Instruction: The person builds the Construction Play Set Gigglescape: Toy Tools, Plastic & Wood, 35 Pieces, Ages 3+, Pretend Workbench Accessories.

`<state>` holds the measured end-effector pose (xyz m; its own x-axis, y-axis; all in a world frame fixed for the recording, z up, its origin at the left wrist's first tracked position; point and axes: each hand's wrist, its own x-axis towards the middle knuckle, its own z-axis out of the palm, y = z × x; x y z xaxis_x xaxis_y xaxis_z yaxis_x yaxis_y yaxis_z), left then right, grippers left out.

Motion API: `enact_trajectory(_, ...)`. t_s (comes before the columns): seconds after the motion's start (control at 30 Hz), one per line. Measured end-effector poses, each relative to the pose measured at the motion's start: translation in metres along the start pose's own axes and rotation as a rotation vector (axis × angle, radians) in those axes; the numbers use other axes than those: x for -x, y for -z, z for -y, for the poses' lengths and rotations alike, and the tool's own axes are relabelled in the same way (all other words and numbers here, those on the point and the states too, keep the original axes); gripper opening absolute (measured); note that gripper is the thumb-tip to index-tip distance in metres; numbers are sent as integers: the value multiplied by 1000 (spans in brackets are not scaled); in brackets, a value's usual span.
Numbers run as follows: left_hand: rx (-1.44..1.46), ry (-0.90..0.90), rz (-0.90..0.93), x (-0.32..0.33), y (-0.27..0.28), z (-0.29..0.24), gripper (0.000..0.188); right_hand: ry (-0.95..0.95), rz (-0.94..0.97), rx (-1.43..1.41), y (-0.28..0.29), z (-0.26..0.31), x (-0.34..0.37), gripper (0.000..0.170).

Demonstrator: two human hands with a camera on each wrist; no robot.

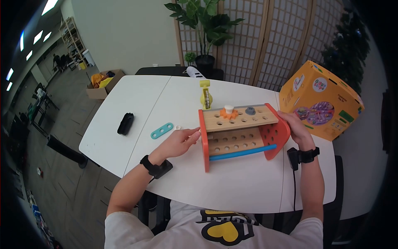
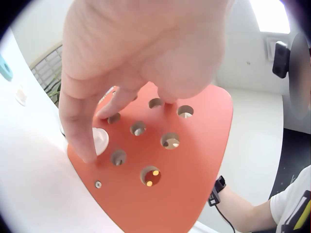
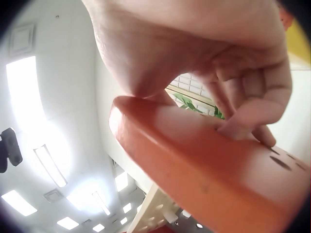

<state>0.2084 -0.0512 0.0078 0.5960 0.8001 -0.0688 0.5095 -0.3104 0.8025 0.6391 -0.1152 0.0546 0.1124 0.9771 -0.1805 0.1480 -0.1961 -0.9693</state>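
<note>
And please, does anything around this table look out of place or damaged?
One thing: what looks like a white shoe by the far edge of the table, an unusual place for footwear; I cannot tell what it rests on. The toy bench shows no damage; nothing looks spilled.

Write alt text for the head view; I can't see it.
The right grip holds a red-sided toy bench on a white table; the left grip touches it from the left. An orange gear sits on top; a teal strip lies left, a yellow box stands right.
</note>
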Motion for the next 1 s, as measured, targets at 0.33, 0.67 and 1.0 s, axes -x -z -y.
enact_trajectory(0.33,-785,-69,-216,-20,25,51,28,627,-421,374,-21,20,47,27)
enact_trajectory(0.67,-465,-261,-337,-8,19,26,29,930,-40,568,-110,38,77,24)
enact_trajectory(1.0,-322,-671,-628,41,-1,-78,28,656,340,158,-170,38,60,36)
